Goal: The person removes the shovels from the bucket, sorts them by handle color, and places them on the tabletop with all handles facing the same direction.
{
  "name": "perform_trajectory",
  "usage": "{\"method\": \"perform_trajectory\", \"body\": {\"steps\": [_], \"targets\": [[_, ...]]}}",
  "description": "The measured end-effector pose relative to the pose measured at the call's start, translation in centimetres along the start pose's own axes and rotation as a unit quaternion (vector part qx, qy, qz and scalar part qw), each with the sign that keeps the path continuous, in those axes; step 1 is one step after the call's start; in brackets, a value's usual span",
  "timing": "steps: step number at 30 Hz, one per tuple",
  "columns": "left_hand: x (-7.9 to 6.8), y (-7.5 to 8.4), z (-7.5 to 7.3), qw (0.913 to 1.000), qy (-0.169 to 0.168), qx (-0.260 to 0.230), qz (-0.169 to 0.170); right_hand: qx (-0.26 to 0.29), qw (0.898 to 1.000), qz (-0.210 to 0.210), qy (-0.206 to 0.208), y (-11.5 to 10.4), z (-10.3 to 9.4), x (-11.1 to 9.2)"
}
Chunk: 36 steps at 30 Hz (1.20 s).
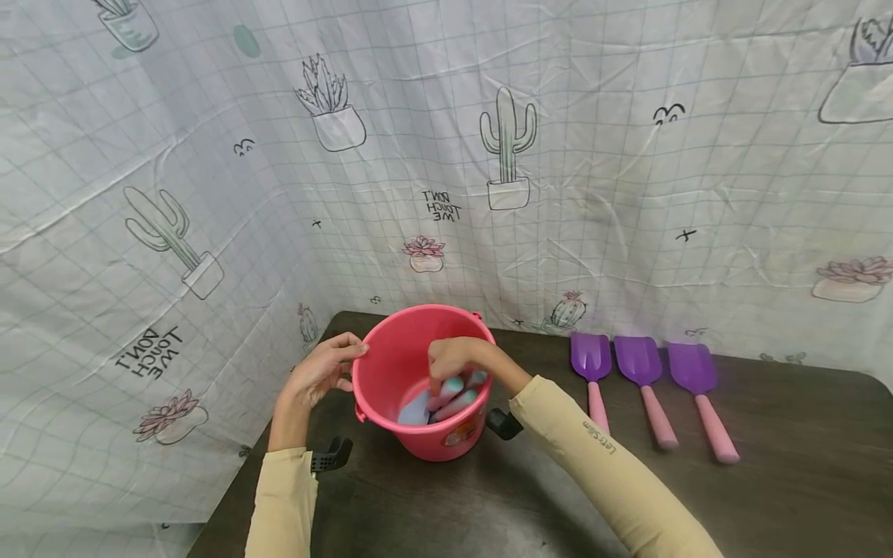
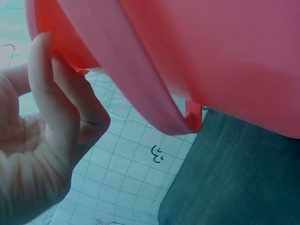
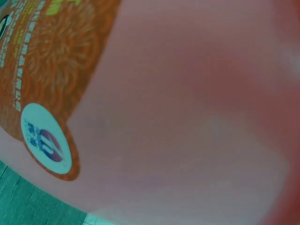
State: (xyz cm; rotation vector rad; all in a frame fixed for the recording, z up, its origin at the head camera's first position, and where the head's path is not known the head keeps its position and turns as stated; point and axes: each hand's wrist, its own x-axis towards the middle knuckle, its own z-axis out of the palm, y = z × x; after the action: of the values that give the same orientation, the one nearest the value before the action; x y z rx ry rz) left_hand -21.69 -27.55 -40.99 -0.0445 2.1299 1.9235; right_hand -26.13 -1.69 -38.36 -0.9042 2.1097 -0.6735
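Observation:
A pink bucket (image 1: 391,341) stands tilted toward me on the dark table. My left hand (image 1: 324,372) pinches its left rim between thumb and fingers; the left wrist view shows this hand (image 2: 51,108) close up at the rim. My right hand (image 1: 449,358) reaches down inside the bucket, fingers pointing at the things there; whether they grip one is hidden. In the bucket lie a pale blue piece (image 1: 415,408) and several pink and teal handle-like pieces (image 1: 456,404), partly covered. The right wrist view shows only the bucket's outer wall (image 3: 164,117) with an orange label (image 3: 61,56).
Three toy shovels with purple blades and pink handles lie side by side right of the bucket: a left one (image 1: 591,358), a middle one (image 1: 638,361) and a right one (image 1: 692,369). A white cactus-print cloth (image 1: 593,232) hangs behind and left of the dark table (image 1: 802,434).

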Motion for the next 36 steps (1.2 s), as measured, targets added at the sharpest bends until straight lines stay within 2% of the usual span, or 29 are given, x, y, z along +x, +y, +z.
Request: {"method": "perform_trajectory", "body": {"steps": [8, 19, 26, 31, 36], "targets": [[0.2, -0.2, 0.0, 1.0, 0.004, -0.002, -0.001, 0.019, 1.0, -0.012, -0.002, 0.4, -0.2, 0.2], [0.1, -0.2, 0.0, 0.9999, -0.007, -0.008, 0.003, 0.101, 0.994, -0.026, 0.005, 0.4, -0.6, -1.2], [0.1, -0.2, 0.0, 1.0, -0.001, -0.006, 0.002, 0.121, 0.99, -0.073, 0.012, 0.7, -1.4, -2.4], [0.2, -0.3, 0.1, 1.0, 0.0, -0.007, 0.001, 0.145, 0.986, -0.074, 0.035, 1.0, -1.8, -3.7], [0.1, -0.3, 0.1, 0.9999, 0.005, -0.01, 0.001, 0.141, 0.984, -0.073, 0.082, 0.9, -2.1, -5.2]]}}
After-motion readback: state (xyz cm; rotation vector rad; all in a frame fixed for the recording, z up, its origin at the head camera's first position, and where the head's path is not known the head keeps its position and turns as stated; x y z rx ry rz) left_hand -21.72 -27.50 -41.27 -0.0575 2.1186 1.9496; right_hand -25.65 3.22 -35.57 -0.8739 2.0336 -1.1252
